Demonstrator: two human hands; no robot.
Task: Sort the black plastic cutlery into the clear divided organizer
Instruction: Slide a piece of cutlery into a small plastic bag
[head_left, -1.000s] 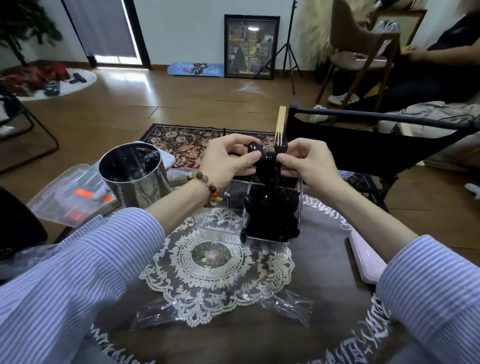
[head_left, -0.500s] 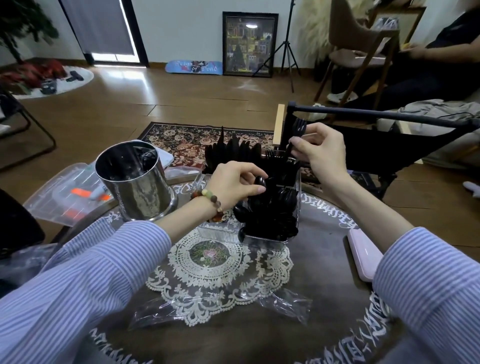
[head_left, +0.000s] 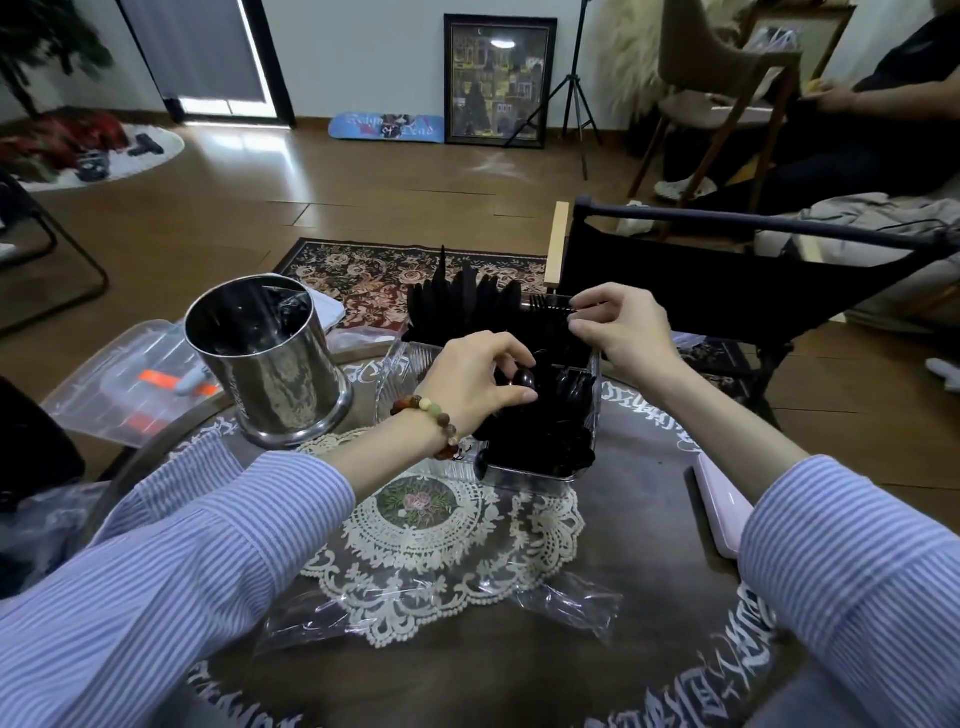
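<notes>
In a wood-floored living room, a dark tabletop (head_left: 649, 525) holds the clear divided organizer (head_left: 592, 410) at centre frame; the right hand (head_left: 618, 332), now lowered, pinches a fork (head_left: 550, 306) into its rear compartment, while the left hand (head_left: 467, 384) pinches a spoon (head_left: 522, 378), which looks next to be filed.

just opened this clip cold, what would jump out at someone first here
Two hands in striped sleeves meet over a clear organizer packed with black cutlery at the table's middle: the left hand pinches a spoon over the near compartment, and the right hand holds the forks at the far right. To their left a shiny steel canister stands by a white lace doily.
</notes>
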